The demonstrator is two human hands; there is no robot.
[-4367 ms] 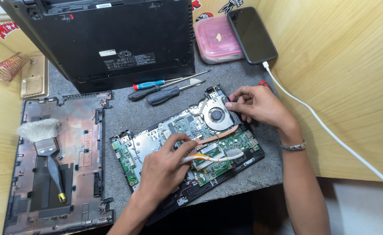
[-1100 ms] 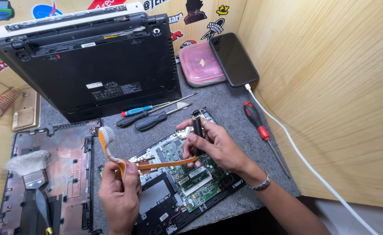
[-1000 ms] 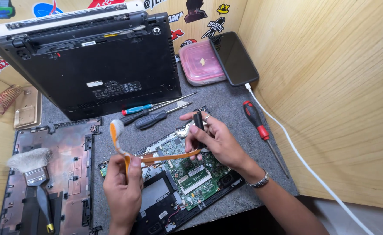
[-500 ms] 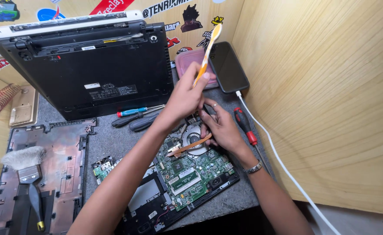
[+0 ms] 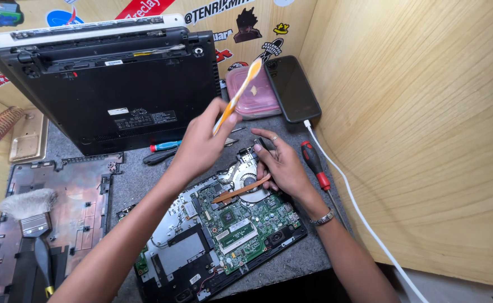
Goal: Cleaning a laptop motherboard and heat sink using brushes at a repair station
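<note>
An open laptop chassis with a green motherboard (image 5: 241, 224) lies on the grey mat in front of me. My left hand (image 5: 201, 147) hovers above the board's far end and pinches an orange toothbrush (image 5: 236, 96), its bristle end pointing up and away toward the pink box. My right hand (image 5: 283, 167) rests on the cooling fan (image 5: 245, 183) at the board's far corner, fingers curled over its far edge and thumb by the copper heat pipe (image 5: 231, 194).
A black laptop base (image 5: 117, 95) leans at the back. Blue and black screwdrivers (image 5: 165, 147) lie before it, a red-handled screwdriver (image 5: 315, 164) to the right. A phone (image 5: 292, 88) with a white cable (image 5: 364, 219) lies by a pink box (image 5: 257, 101). A paintbrush (image 5: 32, 216) lies on the left cover panel (image 5: 72, 179).
My left hand has lifted the toothbrush off the board and swung it up toward the back. My right hand has come down onto the fan.
</note>
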